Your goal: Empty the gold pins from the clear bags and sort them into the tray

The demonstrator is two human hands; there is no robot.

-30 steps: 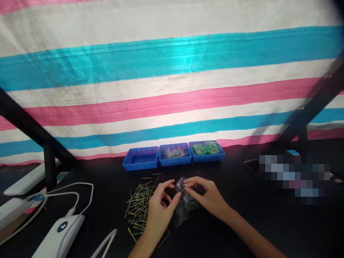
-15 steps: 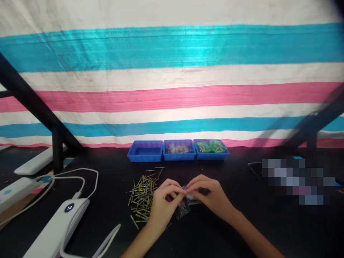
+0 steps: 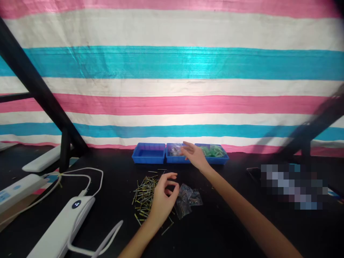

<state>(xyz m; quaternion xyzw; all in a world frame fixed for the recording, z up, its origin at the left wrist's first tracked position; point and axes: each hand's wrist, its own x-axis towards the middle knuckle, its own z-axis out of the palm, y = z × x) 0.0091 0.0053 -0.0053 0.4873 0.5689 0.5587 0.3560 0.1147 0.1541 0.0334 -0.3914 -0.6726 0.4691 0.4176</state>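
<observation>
My right hand [image 3: 194, 154] is stretched out over the middle blue bin [image 3: 172, 158], fingers pinched at a small clear bag there; I cannot tell if it still holds it. My left hand [image 3: 162, 195] hovers low over the black table with its fingers loosely curled and apart, nothing visible in them. To the left of the left hand lies a pile of thin yellow pins [image 3: 143, 195]. Just right of it lie small clear plastic bags [image 3: 187, 200]. The left blue bin [image 3: 148, 156] looks empty; the right blue bin [image 3: 220, 160] holds green pieces.
A white device [image 3: 63, 227] with a lit button and white cables [image 3: 80, 177] lies at the left front. White power strips [image 3: 16, 186] sit at the far left. A black frame strut [image 3: 37, 86] slants down at left. A striped tarp [image 3: 172, 71] hangs behind the bins.
My right hand left the bags in front of me and reached forward to the middle bin. The left hand let go of the bag and stayed in place. The view tilted and shifted.
</observation>
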